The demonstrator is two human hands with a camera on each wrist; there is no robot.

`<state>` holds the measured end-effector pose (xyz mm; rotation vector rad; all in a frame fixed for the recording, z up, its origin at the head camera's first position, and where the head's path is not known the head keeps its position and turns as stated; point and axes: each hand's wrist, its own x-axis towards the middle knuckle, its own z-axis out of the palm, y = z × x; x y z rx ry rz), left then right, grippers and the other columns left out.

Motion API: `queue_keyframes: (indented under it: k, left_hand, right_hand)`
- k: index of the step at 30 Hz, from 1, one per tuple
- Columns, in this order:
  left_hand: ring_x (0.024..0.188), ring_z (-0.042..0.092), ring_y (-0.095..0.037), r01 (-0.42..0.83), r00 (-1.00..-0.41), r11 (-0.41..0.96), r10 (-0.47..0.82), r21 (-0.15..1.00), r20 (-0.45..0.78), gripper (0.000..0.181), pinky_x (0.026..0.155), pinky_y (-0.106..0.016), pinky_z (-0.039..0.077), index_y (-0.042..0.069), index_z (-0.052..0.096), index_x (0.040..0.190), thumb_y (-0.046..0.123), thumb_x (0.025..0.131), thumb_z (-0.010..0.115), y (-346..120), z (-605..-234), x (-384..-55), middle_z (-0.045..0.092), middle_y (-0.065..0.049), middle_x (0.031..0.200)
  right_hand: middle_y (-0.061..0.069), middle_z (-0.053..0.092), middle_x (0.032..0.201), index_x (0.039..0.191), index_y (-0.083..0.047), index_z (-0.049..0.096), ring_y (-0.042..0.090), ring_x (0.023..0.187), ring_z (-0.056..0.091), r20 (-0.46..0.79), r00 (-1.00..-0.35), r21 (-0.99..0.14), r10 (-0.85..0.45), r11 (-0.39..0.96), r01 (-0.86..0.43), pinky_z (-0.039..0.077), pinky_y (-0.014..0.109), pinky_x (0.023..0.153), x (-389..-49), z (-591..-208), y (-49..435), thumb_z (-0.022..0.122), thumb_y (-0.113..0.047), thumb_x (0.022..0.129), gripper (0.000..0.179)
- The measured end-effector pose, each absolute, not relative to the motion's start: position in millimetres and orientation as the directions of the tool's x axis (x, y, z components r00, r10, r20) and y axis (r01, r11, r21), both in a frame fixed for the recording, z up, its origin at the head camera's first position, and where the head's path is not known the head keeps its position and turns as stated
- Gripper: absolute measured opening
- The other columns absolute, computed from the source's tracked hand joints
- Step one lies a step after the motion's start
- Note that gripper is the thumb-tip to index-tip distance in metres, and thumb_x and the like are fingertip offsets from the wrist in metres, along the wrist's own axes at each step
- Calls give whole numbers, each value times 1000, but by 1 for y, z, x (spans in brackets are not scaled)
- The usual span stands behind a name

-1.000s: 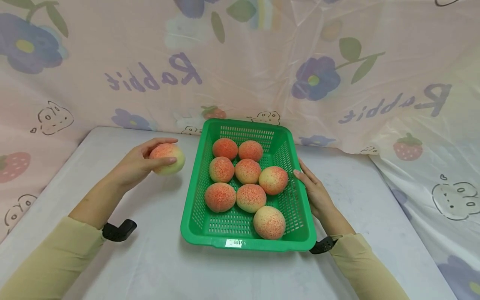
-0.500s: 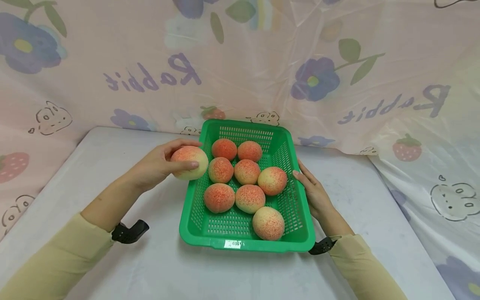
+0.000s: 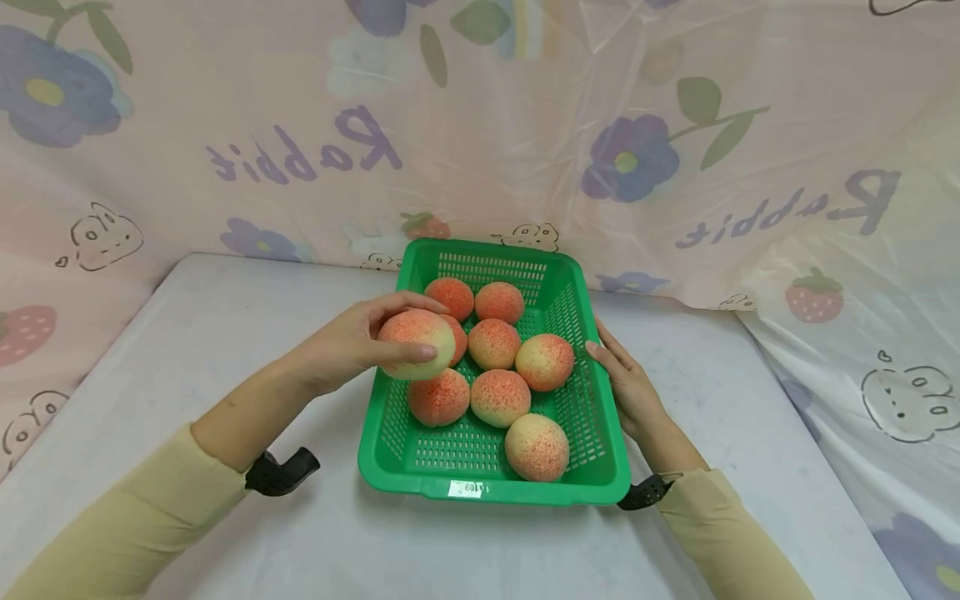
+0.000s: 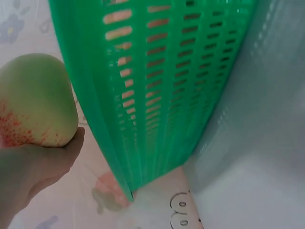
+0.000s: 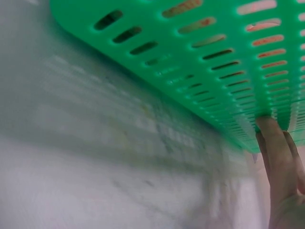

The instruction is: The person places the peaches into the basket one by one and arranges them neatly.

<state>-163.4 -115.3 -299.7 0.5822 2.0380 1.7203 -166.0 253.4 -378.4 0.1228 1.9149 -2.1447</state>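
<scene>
My left hand grips a pale yellow and pink peach from its left side, thumb across the front. Hand and peach are above the left rim of a green plastic basket, partly covering a peach inside. Several other red-speckled peaches, such as the middle peach, lie in the basket. On the basket's right side, my right hand holds the rim, its thumb over the top. In the right wrist view, the fingers rest against the outer slotted wall.
The basket stands on a white-covered table. Behind and beside the table hangs a printed curtain with flowers and rabbits. A small white label is on the basket's front rim, and black bands are on both wrists.
My left hand has carried the peach rightward, from beside the basket to above its left part. The right hand and the basket stay in place.
</scene>
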Motion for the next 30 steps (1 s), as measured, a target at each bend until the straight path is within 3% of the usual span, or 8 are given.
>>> queue_keyframes:
  k: [12,19,30]
  left_hand:
    - [113,51,-24,112,-736,165,676,980,-30,44,92,-39,48,24,58,125,24,84,75,-92,-300,-148,54,-4,123]
    - [111,53,-19,103,-719,329,677,939,-158,47,91,-36,47,32,59,125,34,81,77,-79,-298,-140,54,4,126]
    - [101,58,-17,92,-602,345,767,934,-224,48,84,-32,51,24,60,125,27,81,78,-62,-299,-137,61,2,115]
  right_hand:
    - [12,18,159,154,-36,15,9,95,66,-244,-962,-963,-120,-84,255,57,30,77,-166,-377,253,52,-34,99,66]
    - [11,18,159,152,-41,19,9,95,65,-244,-960,-962,-134,-88,257,57,30,78,-165,-377,253,52,-34,100,62]
    - [12,18,159,152,-40,17,9,96,65,-249,-960,-962,-126,-80,260,57,30,78,-166,-376,252,51,-34,100,63]
